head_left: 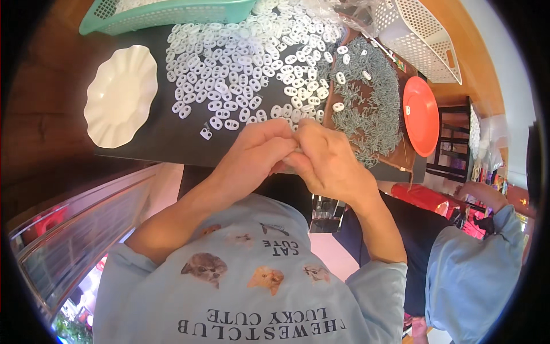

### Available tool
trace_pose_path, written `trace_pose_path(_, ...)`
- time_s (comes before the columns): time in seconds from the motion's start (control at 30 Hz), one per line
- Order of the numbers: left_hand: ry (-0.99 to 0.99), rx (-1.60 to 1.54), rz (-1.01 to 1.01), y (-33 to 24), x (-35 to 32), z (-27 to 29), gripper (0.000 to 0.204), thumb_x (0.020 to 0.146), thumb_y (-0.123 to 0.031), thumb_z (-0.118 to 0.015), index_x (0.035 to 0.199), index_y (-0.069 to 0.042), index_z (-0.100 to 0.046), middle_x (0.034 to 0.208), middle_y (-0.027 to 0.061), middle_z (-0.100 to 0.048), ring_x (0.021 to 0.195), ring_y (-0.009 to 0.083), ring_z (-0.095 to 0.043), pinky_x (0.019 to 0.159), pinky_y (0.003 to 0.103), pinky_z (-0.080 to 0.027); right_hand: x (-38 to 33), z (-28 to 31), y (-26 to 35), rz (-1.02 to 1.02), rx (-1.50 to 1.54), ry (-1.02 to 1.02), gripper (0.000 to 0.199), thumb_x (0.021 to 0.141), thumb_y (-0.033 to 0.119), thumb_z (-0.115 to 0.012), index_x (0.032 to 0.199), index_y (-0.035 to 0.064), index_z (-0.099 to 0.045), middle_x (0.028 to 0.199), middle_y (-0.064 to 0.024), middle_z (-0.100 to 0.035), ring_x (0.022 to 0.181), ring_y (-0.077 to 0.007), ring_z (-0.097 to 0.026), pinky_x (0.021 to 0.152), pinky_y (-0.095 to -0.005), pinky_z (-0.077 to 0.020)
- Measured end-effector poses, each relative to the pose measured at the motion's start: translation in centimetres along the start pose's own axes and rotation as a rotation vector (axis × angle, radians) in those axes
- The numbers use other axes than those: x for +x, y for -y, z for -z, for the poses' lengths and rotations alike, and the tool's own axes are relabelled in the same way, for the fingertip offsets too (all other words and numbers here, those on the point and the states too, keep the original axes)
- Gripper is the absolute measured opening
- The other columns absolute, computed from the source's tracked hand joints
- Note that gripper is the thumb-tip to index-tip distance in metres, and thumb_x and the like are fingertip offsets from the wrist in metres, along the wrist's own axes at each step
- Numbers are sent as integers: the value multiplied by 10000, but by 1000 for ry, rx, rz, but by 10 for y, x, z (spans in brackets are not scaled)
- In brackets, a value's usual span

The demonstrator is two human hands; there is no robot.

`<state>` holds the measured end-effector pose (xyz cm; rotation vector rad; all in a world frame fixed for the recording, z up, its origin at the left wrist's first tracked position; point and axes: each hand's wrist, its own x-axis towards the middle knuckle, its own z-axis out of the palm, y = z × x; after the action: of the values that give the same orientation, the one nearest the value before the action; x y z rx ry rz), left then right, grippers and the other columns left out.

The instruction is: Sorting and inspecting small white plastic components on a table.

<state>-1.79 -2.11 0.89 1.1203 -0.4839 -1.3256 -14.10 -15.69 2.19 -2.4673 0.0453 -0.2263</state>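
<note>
My left hand (255, 152) and my right hand (329, 157) meet at the table's front edge, fingers closed and fingertips pressed together. Whatever lies between them is too hidden to make out. Just beyond spreads a wide layer of small white oval plastic pieces (220, 86), each with two holes. One white piece (205, 133) near the front edge has a small grey part sticking out of it. To the right of my hands is a heap of small grey plastic parts (369, 109) on a brown sheet, with a few white pieces lying on top.
A white scalloped dish (121, 97) stands at the left and an orange-red plate (421, 116) at the right. Along the far side are a green basket (172, 18) and a white perforated basket (415, 40). Another person's blue sleeve (475, 269) shows at the lower right.
</note>
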Motion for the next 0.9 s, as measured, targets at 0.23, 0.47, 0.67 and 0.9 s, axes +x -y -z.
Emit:
trace_pose_path(0.23,71,75,46,-16,-7,-5,178,914,-130,-498,762,-43,-523,701,-20,-478,644,52,-432,562,229,-358,0,4,7,119,7,-88,320,831,212,-716,836,0,-476,767,-145,-508,638,-359,-562,552,-438,-441)
trace_pose_path(0.47,184,52,6,-12,-4,4,133,947,-121,-483,864,-43,-552,755,-43,-505,690,28,-423,612,203,-349,-5,9,14,47,-38,-99,327,791,173,-760,827,17,-475,750,-131,-499,667,-351,-572,567,-439,-447)
trace_pose_path(0.67,185,78,-113,1,1,11,136,983,-142,-538,897,-43,-573,748,-45,-507,691,26,-436,614,210,-365,-15,17,7,-141,339,-65,190,924,176,-622,926,4,-541,815,-92,-538,690,-237,-547,613,-338,-436)
trace_pose_path(0.9,157,88,-81,0,3,4,181,989,-195,-540,901,-46,-596,779,-19,-566,703,44,-506,631,212,-422,-25,18,1,-375,574,-46,220,1008,224,-514,978,16,-579,772,-1,-543,663,-71,-475,582,-219,-374)
